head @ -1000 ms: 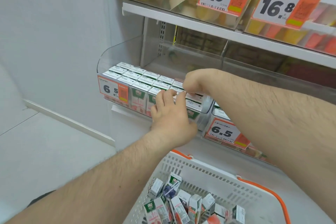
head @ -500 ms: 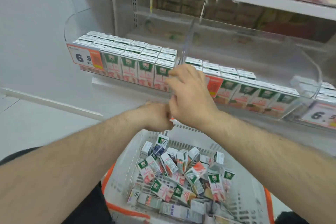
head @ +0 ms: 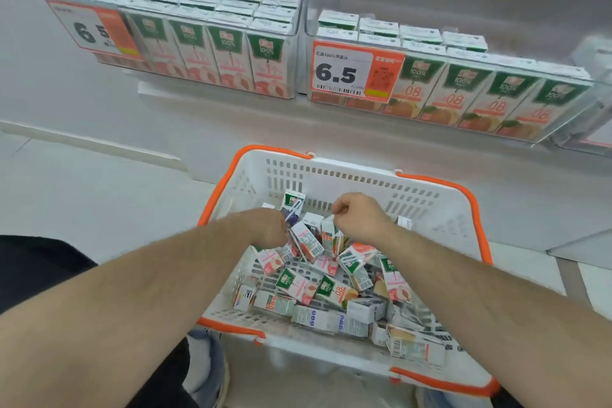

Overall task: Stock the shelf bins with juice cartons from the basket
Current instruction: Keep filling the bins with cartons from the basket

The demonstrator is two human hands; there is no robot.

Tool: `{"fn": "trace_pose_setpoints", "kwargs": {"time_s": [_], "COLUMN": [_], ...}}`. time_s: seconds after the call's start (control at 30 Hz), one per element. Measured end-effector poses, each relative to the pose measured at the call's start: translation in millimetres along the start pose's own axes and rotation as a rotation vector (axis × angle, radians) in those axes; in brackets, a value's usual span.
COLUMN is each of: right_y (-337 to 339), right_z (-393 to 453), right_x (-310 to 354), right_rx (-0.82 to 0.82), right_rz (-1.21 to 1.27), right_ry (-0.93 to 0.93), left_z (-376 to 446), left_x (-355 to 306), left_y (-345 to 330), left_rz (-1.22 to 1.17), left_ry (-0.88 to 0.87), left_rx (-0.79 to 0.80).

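Note:
A white basket with an orange rim point(head: 440, 202) stands on the floor below the shelf, holding several loose juice cartons point(head: 298, 288). Both my hands are down inside it at its far end. My left hand point(head: 270, 230) reaches among the cartons beside a tilted white-and-pink carton point(head: 308, 242); its fingers are hidden. My right hand point(head: 359, 219) has its fingers curled over the top of an upright carton point(head: 328, 237). On the shelf, the left clear bin point(head: 212, 43) is packed with pink-labelled cartons. The right clear bin point(head: 463, 93) holds orange-labelled cartons in front rows.
Price tags reading 6.5 hang on the left bin point(head: 96, 31) and the right bin point(head: 354, 71). A further clear bin point(head: 592, 99) shows at the far right. The pale floor point(head: 99, 195) lies left of the basket, my dark trouser leg point(head: 36, 268) at lower left.
Both hands left the shelf bins and dropped into the basket. The view tilted down, so the upper shelves went out of sight and the whole basket shows.

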State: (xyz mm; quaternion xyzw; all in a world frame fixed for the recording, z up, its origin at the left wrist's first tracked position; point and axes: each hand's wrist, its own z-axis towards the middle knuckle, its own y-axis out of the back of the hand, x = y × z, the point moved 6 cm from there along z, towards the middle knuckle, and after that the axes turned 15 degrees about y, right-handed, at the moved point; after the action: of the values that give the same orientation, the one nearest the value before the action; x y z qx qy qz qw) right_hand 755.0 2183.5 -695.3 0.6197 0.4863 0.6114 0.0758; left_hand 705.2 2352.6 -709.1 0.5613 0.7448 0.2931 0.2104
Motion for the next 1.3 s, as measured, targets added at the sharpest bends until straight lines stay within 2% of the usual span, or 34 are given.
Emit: {"fn": "trace_pose_setpoints", "kwargs": {"time_s": [0.07, 0.13, 0.2, 0.37, 0.43, 0.53, 0.67, 0.83, 0.93, 1.0, 1.07, 1.13, 1.2, 1.3], "right_y": [-27, -54, -76, -103, -110, -111, -104, -70, -50, -41, -33, -27, -16, 12], "right_z": [-4, -13, -26, -52, -60, -64, -61, -55, -59, -61, -60, -56, -51, -43], "right_x": [-22, -43, -61, -88, -99, -108, -112, -123, -122, -117, -108, -95, -79, -50], "right_rx": [0.224, 0.464, 0.638, 0.849, 0.899, 0.825, 0.687, 0.556, 0.384, 0.322, 0.308, 0.309, 0.311, 0.314], "right_rz": [-0.031, -0.15, -0.271, -0.644, -0.699, -0.688, -0.614, -0.195, 0.07, 0.225, 0.34, 0.444, 0.501, 0.576], "right_ry": [-0.023, -0.026, -0.023, 0.035, 0.029, -0.016, -0.061, -0.224, -0.328, -0.396, -0.419, -0.406, -0.37, -0.31], "left_z": [17, 31, 41, 52, 56, 62, 65, 58, 52, 43, 34, 23, 12, -12], "left_x": [4, 9, 14, 29, 32, 32, 43, 64, 74, 68, 51, 34, 17, -9], "left_y": [-24, -49, -71, -114, -125, -128, -116, -96, -93, -90, -82, -69, -48, -12], "left_rz": [0.024, 0.024, 0.02, 0.089, 0.13, 0.057, -0.18, -0.514, -0.848, -1.133, -1.328, -1.425, -1.486, -1.538], "left_ry": [0.051, 0.09, 0.13, 0.229, 0.268, 0.286, 0.333, 0.376, 0.418, 0.417, 0.345, 0.25, 0.138, -0.026], "left_rx": [0.044, 0.09, 0.124, 0.148, 0.137, 0.083, 0.079, 0.136, 0.153, 0.227, 0.375, 0.508, 0.57, 0.576]}}
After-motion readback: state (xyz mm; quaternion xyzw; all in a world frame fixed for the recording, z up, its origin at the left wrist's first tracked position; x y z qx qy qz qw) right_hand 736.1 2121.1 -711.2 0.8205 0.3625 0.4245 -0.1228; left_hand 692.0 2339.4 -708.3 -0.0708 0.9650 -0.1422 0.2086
